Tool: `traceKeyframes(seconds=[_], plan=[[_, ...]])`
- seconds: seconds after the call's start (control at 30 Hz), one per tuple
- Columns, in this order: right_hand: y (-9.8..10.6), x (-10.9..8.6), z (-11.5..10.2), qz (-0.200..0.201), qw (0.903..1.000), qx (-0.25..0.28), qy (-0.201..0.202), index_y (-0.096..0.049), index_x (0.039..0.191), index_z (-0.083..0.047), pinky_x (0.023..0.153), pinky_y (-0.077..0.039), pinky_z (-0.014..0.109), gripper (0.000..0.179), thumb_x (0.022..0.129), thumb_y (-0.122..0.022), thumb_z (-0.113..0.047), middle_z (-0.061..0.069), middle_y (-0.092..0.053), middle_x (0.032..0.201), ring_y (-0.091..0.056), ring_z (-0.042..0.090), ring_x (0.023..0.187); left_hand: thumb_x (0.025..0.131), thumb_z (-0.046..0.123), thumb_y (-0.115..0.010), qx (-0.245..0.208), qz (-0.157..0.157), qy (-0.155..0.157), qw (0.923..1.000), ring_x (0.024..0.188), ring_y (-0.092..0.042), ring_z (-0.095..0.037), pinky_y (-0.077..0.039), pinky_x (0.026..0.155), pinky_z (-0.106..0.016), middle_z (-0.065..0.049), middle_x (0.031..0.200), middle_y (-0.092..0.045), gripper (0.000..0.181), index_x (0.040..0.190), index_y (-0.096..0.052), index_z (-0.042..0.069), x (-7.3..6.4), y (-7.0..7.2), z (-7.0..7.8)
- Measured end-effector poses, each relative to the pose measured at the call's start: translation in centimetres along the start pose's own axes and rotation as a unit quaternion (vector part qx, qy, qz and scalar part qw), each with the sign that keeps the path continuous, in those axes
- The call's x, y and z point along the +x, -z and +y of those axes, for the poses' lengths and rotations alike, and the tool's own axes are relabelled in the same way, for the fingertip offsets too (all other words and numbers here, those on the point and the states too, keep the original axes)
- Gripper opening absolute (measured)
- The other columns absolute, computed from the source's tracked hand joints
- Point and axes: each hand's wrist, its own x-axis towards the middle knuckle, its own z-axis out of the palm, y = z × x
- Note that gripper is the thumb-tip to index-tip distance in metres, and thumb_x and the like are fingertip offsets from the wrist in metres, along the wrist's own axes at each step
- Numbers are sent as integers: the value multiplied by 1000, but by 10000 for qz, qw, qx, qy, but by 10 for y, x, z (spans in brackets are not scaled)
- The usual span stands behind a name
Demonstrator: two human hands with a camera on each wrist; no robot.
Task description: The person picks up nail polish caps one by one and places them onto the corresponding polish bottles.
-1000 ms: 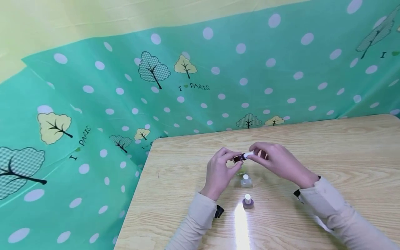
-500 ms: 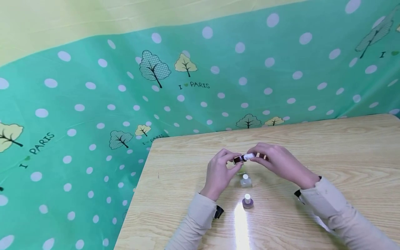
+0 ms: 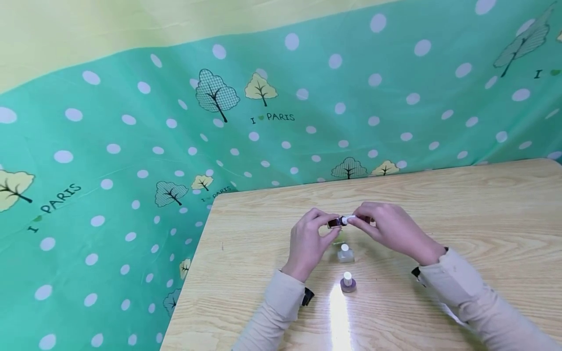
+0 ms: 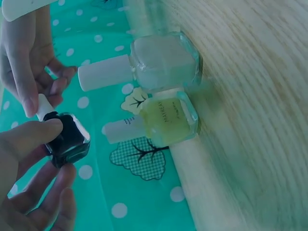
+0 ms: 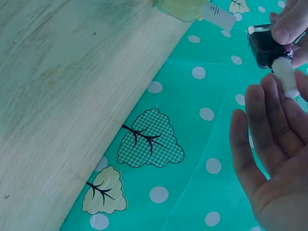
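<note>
My left hand (image 3: 307, 243) pinches the small dark red nail polish bottle (image 3: 334, 223) between thumb and fingers, holding it tilted above the table. At its white cap (image 3: 349, 219) is my right hand (image 3: 391, 229), with thumb and fingertips pinching the cap. In the left wrist view the glass body (image 4: 73, 142) looks nearly black, and the cap (image 4: 44, 106) is partly covered by fingers. The right wrist view shows the cap (image 5: 285, 77) in line with the bottle's neck, the right hand's other fingers (image 5: 260, 113) spread out below.
Several capped polish bottles stand on the wooden table (image 3: 263, 219) in a row toward me: a yellow-green bottle (image 4: 168, 119) partly behind the hands, a pale clear bottle (image 3: 346, 256) and a purple bottle (image 3: 349, 285). Behind the table hangs a green dotted cloth (image 3: 281, 146).
My right fingers slid back along the cap, baring more of it, then came forward and took a fresh grip. The left hand and bottle stayed put; the head view shifted slightly.
</note>
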Motion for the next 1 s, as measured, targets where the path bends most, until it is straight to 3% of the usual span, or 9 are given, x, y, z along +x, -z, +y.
traceKeyframes(seconds=[0.5,1.0], plan=[[-5,0,-10,246,9995,118,139,-73,86,-17,53,-43,19,13,95,-68,-26,-14,-58,70,-46,-2,58,83,20,-81,-97,-63,-164,9998,90,-64,-11,-53,80,-23,5,98,-69,25,107,-76,18,-4,7,-1],[-3,-1,-23,15,9988,426,257,-69,91,-22,57,-47,19,9,95,-67,-30,-18,-58,75,-51,-3,65,82,18,-82,-568,-43,-69,9984,90,-69,-11,-55,82,-22,3,98,-72,25,106,-75,14,-15,19,-5]])
